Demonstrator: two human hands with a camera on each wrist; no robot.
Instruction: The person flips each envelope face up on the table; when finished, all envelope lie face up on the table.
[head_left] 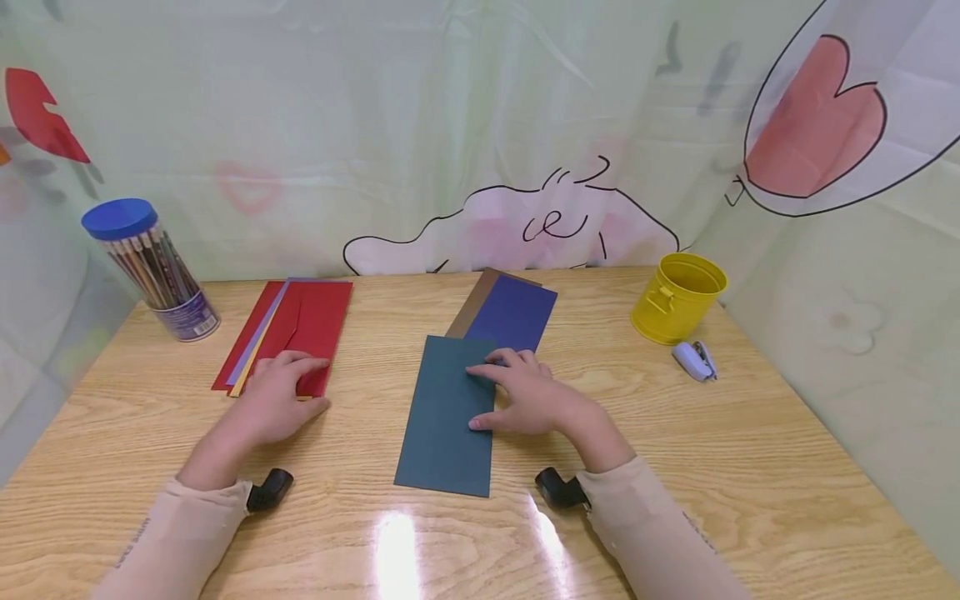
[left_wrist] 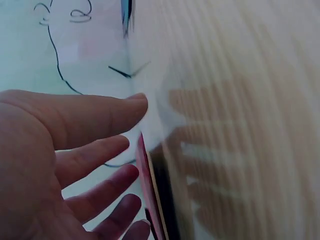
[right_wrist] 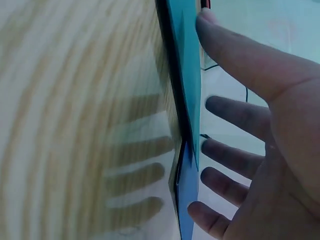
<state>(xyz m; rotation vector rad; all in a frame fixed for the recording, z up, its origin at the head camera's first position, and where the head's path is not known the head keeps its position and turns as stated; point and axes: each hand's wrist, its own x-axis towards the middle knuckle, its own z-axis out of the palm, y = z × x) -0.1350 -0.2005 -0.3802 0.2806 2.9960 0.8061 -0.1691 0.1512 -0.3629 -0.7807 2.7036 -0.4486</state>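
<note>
My left hand is at the near end of a stack of envelopes, its fingers loosely extended over the top red envelope. A purple one and a yellow edge show beneath it. In the left wrist view the fingers are spread and grip nothing. My right hand reaches over the right edge of a dark teal paper piece, thumb and fingers apart. The teal piece overlaps a dark blue one, with a brown one under that. Whether the right fingertips touch the paper I cannot tell.
A clear tub of pencils with a blue lid stands at the back left. At the back right are a yellow bucket and a small lilac stapler. A printed curtain hangs behind the wooden table.
</note>
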